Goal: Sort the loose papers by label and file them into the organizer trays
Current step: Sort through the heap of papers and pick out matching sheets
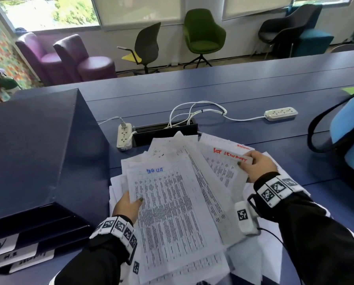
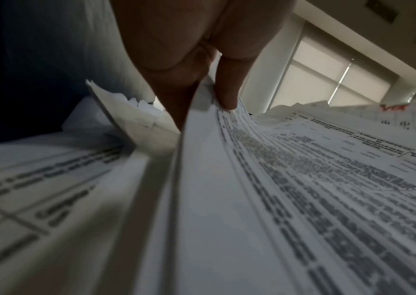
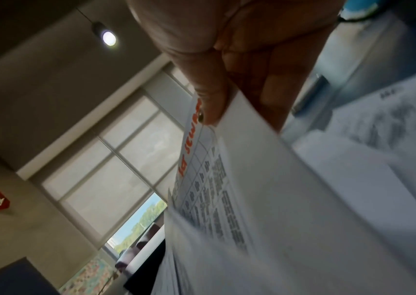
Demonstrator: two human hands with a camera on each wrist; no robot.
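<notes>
Between thumb and fingers, the left hand (image 1: 127,207) is pinching the near-left edge of a white printed sheet with a blue handwritten heading (image 1: 168,204), topmost on the loose pile of white table-printed papers (image 1: 244,264) covering the blue desk (image 1: 244,89). Right of that grip, the right hand (image 1: 256,165) is pinching a red-headed printed sheet (image 1: 223,167) by its far corner. Only the left wrist view is showing several thin leaves bowing under the thumb (image 2: 227,85). Left of both grips, the dark blue stacked organizer trays (image 1: 38,225) with white labels are standing.

Printed sheets (image 1: 172,202) (headings handwritten in blue or red) lie fanned on the blue desk beside the dark 3-tier organizer trays (image 1: 34,229).
</notes>
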